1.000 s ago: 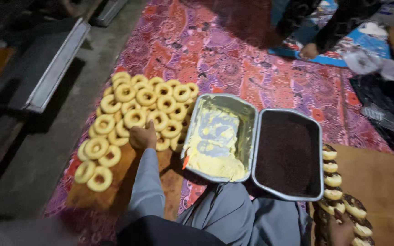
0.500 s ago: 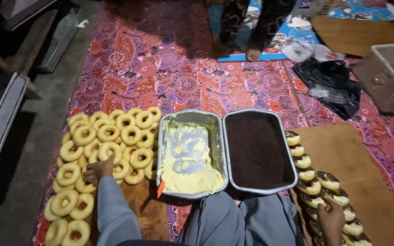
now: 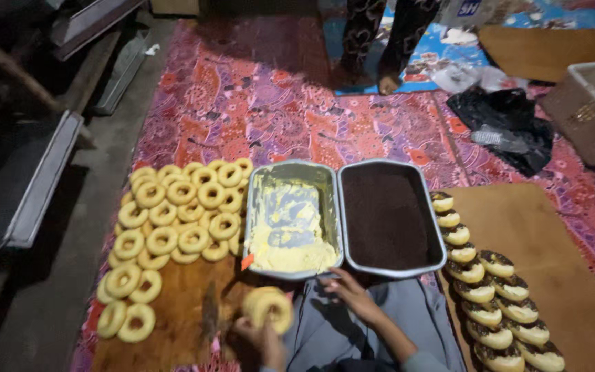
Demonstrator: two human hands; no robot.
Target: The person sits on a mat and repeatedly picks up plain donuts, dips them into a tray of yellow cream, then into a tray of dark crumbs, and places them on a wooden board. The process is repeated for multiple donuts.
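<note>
Left hand (image 3: 263, 341) has lifted a plain doughnut (image 3: 268, 308) (fingers beneath).

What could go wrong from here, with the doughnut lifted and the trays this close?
The left hand holds a plain doughnut by its edge, so it might slip onto the board. The right hand touches the rim of the cream tray, which could tip or slide. The cream tray and dark sprinkle tray sit touching, so spills might mix.
</note>
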